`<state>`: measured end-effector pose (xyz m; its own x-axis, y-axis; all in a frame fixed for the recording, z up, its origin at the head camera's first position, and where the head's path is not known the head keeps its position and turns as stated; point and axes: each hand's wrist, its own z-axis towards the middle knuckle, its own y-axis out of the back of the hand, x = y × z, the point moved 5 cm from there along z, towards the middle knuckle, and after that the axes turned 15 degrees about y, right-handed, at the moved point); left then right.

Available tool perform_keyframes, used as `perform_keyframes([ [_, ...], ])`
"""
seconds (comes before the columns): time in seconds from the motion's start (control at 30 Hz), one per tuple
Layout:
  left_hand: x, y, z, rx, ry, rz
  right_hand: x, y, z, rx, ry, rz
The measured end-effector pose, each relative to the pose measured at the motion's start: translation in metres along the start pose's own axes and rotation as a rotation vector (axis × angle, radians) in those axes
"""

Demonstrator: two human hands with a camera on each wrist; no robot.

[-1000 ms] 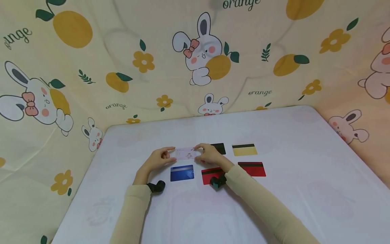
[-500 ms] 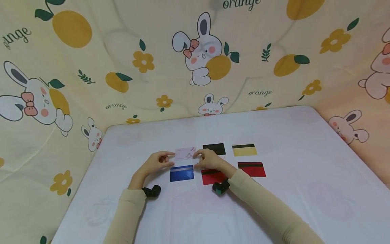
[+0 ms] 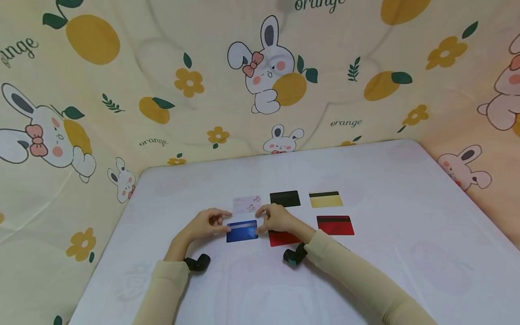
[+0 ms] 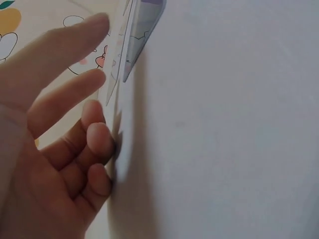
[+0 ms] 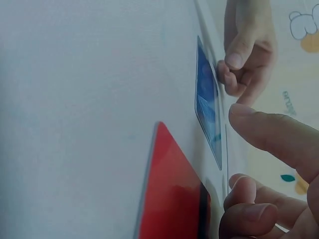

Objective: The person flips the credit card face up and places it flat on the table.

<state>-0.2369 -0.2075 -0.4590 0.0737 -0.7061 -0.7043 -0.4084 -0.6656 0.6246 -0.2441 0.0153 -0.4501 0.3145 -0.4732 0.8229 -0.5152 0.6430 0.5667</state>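
Observation:
In the head view a blue card [image 3: 242, 231] with a silver stripe lies flat on the white table, just in front of a pale pink card [image 3: 247, 204]. My left hand [image 3: 206, 224] is at the left ends of these cards, thumb by the blue card's upper left edge. At their right ends is my right hand [image 3: 276, 220], its thumb beside the blue card and its index finger near the pink card's corner. The right wrist view shows that thumb apart from the blue card [image 5: 207, 94]. Relaxed, slightly bent fingers [image 4: 75, 94] of the left hand hold nothing.
A red card [image 3: 284, 238] lies partly under my right forearm and hand. Beyond it are a black card [image 3: 285, 198] and a gold card [image 3: 326, 199]; another red card [image 3: 335, 225] lies to the right. A patterned cloth [image 3: 227, 90] hangs behind the table.
Both hands have let go of the pale pink card, which now lies flat. They have moved nearer to me, to the ends of the blue card.

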Motion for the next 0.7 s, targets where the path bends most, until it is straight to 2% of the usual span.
perform_keyframes([
  [0.13, -0.0001, -0.0012, -0.0054, 0.018, 0.024, 0.02, 0.0008, -0.002, -0.0007, 0.005, -0.014, 0.005],
  [0.27, -0.001, -0.0022, -0.0089, 0.032, 0.016, 0.043, -0.0002, -0.0035, 0.0006, 0.001, -0.01, -0.006],
  [0.53, -0.0011, -0.0033, -0.0098, 0.029, 0.026, 0.08, 0.0001, -0.0077, 0.0021, 0.014, -0.015, -0.052],
  [0.7, -0.002, -0.0038, -0.0092, 0.026, 0.005, 0.074, 0.0001, -0.0089, 0.0028, 0.013, -0.024, -0.094],
])
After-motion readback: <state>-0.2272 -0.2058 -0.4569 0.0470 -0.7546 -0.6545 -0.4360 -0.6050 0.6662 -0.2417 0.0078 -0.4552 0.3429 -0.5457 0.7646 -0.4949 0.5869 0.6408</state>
